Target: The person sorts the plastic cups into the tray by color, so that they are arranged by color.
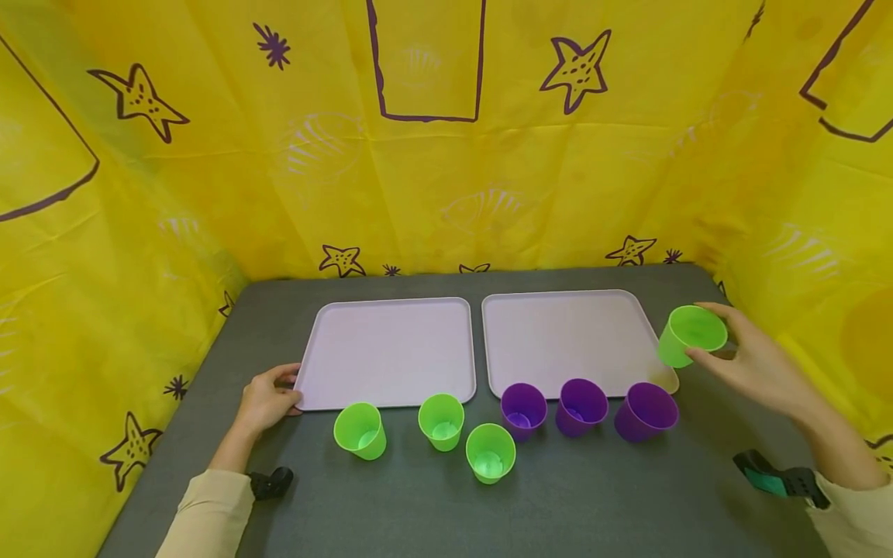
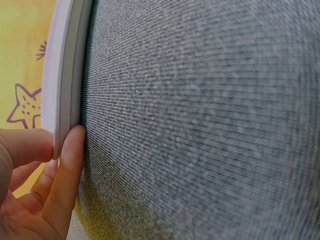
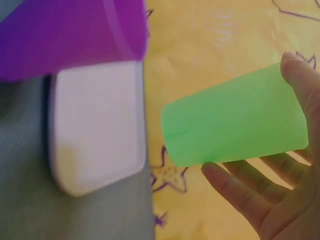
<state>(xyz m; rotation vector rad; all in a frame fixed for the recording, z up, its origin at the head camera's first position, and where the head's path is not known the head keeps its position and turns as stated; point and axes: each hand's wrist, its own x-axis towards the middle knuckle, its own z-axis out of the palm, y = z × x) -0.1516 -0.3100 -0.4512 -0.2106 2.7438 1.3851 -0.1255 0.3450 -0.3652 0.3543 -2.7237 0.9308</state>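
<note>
In the head view my right hand (image 1: 749,360) holds a green cup (image 1: 673,345) above the right tray's near right corner. The right wrist view shows the thumb at one side of this green cup (image 3: 235,120) and the fingers along the other. My left hand (image 1: 265,399) is at the near left corner of the left tray (image 1: 394,353). Up close, the thumb and a finger of this hand (image 2: 45,190) pinch the rim of the tray (image 2: 65,75).
The right tray (image 1: 558,341) lies beside the left one. Along their near side stand three green cups (image 1: 363,434) and three purple cups (image 1: 645,415), openings up, on the grey tabletop (image 1: 391,511). Yellow patterned cloth (image 1: 418,194) hangs behind and at both sides.
</note>
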